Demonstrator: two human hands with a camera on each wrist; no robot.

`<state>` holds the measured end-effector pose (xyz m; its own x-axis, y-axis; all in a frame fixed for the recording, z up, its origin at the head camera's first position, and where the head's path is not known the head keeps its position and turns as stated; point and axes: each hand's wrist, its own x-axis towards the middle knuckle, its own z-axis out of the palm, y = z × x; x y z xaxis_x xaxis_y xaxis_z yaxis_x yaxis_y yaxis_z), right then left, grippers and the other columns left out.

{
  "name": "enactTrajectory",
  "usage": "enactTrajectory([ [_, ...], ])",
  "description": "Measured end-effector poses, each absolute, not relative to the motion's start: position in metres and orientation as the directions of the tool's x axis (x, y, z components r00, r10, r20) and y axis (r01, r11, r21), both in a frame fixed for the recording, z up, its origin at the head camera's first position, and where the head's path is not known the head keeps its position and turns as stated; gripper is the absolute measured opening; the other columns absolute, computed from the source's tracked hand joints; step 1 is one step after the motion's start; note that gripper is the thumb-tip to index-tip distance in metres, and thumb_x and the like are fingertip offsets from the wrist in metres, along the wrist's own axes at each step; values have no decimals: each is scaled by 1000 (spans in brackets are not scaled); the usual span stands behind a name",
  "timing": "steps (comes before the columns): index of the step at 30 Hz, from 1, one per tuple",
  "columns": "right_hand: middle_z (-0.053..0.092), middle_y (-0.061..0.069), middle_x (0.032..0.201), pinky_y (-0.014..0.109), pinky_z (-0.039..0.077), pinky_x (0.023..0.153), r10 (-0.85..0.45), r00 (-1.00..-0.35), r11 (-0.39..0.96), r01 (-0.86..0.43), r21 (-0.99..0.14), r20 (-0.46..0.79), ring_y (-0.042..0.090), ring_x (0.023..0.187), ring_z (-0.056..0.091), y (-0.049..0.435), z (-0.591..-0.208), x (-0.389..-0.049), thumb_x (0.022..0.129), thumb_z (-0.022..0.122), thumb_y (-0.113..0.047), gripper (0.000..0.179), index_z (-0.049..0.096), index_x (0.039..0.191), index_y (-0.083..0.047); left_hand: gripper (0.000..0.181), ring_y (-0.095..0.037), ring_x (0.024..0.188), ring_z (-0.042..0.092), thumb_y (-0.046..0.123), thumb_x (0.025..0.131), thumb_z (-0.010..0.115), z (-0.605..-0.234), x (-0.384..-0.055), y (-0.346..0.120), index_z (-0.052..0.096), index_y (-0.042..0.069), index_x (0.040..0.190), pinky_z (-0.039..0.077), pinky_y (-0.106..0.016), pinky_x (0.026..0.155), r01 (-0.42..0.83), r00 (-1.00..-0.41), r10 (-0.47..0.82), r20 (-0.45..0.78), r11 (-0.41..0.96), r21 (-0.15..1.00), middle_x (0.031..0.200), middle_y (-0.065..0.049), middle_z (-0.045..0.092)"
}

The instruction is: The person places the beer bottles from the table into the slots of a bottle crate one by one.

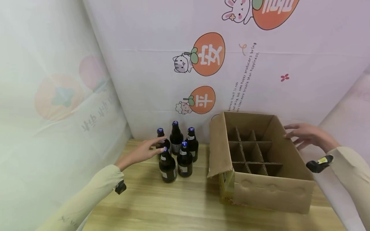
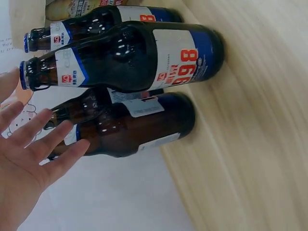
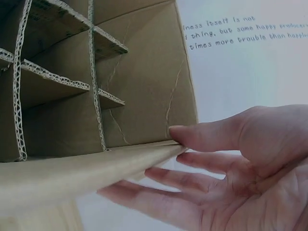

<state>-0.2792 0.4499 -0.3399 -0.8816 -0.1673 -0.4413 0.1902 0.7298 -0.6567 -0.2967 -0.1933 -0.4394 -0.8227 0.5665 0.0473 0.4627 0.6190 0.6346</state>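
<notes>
Several dark brown beer bottles (image 1: 167,166) with blue caps stand upright in a cluster on the table. My left hand (image 1: 143,150) reaches in from their left, fingers spread around neck height and holding nothing. In the left wrist view its thumb lies close to the cap of a bottle (image 2: 120,57) with a white and blue "998" label. To the right stands an open cardboard box (image 1: 271,192) with cardboard dividers inside. My right hand (image 1: 310,136) holds this box by its right wall. The thumb (image 3: 207,137) rests on the wall's top edge, with the other fingers outside it.
Crossed dividers (image 1: 255,154) split the box into several compartments; no bottles show in them. A side flap (image 1: 218,147) hangs outward on the left, towards the bottles. Behind the wooden table (image 1: 162,205) rises a white printed cloth (image 1: 150,80).
</notes>
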Motion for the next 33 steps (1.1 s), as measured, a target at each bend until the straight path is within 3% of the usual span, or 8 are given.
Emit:
enactTrajectory([
  [5, 54, 39, 141, 44, 64, 83, -185, -870, 655, 237, -717, -457, 36, 114, 69, 461, -348, -279, 109, 49, -11, 75, 0, 157, 19, 71, -42, 134, 58, 44, 103, 66, -465, -291, -192, 39, 15, 162, 52, -58, 106, 405, -834, 551, 3, 609, 682, 155, -19, 52],
  [11, 35, 43, 155, 41, 62, 90, -214, -871, 632, 222, -742, -443, 48, 127, 60, 463, -353, -276, 112, 48, -16, 76, -3, 159, 14, 77, -46, 135, 56, 40, 103, 68, -503, -284, -187, 35, 1, 161, 49, -61, 108, 341, -863, 505, 16, 559, 756, 152, -26, 53],
  [15, 28, 45, 157, 40, 61, 90, -224, -871, 655, 198, -730, -437, 57, 135, 50, 459, -354, -275, 113, 46, -19, 75, -3, 159, 15, 71, -45, 134, 57, 31, 101, 73, -512, -282, -186, 42, 4, 158, 47, -61, 110, 315, -880, 472, 51, 499, 807, 152, -22, 54],
  [21, 27, 47, 156, 41, 61, 91, -205, -876, 678, 194, -709, -436, 61, 135, 47, 460, -351, -272, 113, 42, -16, 72, -4, 157, 17, 61, -37, 131, 63, 42, 99, 73, -510, -281, -175, 55, 14, 151, 52, -51, 108, 275, -906, 416, 74, 447, 851, 145, -13, 63],
  [26, 28, 46, 155, 41, 61, 91, -203, -879, 678, 192, -709, -432, 61, 135, 47, 461, -349, -270, 113, 43, -17, 73, -4, 157, 17, 44, -29, 124, 67, 32, 101, 72, -507, -283, -171, 66, 12, 140, 55, -44, 105, 300, -903, 403, 147, 350, 887, 137, -8, 69],
  [33, 28, 46, 156, 41, 61, 91, -205, -881, 672, 191, -716, -427, 61, 135, 47, 459, -351, -272, 113, 45, -18, 74, -2, 158, 17, 43, -25, 121, 69, 29, 102, 72, -504, -283, -176, 67, 11, 140, 57, -31, 99, 270, -903, 412, 126, 313, 911, 138, -8, 69],
])
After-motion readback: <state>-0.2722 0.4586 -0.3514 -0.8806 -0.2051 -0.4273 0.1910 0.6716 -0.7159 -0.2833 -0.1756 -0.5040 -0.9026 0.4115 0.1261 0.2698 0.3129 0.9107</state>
